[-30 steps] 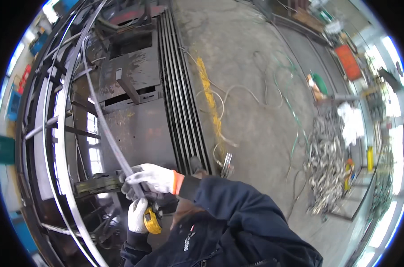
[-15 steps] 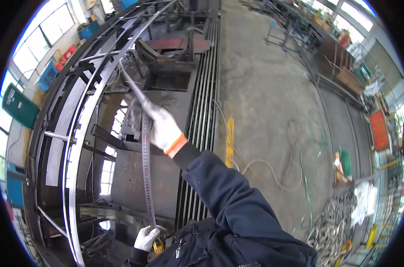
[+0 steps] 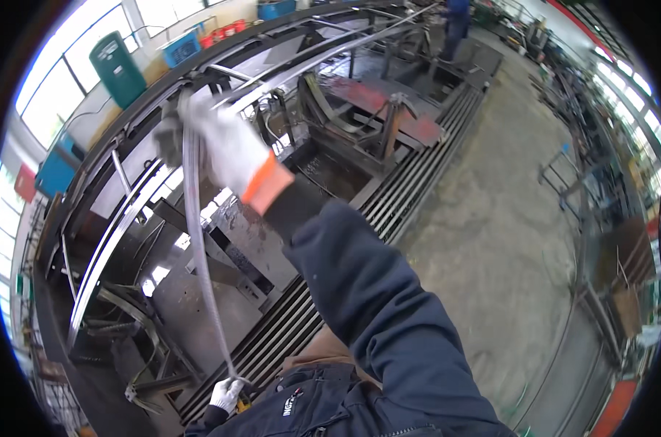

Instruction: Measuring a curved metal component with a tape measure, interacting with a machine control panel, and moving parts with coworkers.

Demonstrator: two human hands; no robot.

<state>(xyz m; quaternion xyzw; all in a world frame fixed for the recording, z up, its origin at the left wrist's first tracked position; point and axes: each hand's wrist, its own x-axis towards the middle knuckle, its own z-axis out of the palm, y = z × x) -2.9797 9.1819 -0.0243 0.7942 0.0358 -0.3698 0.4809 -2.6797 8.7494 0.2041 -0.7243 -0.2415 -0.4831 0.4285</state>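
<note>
My left hand [image 3: 227, 393], in a white glove, is closed around a tape measure, whose yellow case [image 3: 244, 404] shows in part beside it near the lower edge. From there the long metal tape blade [image 3: 203, 273] rises to my right hand [image 3: 228, 146]. That hand, in a white glove with an orange cuff, grips the blade high up, over the metal frame. Its fingers are partly smeared by motion, and the blade's end cannot be made out. Bright metal rails [image 3: 115, 237] curve past behind the blade.
Parallel steel bars [image 3: 410, 197] line the near right side of the frame. A red-stained plate [image 3: 418, 124] and a dark upright bracket lie ahead. Another person [image 3: 455, 29] stands at the far end. Grey concrete floor [image 3: 490, 218] stretches along the right; a dark green box [image 3: 117, 69] stands by the windows.
My right hand has moved left and upward with the blade. The view has turned left, so the frame runs more diagonally and the person at the far end has come into view.
</note>
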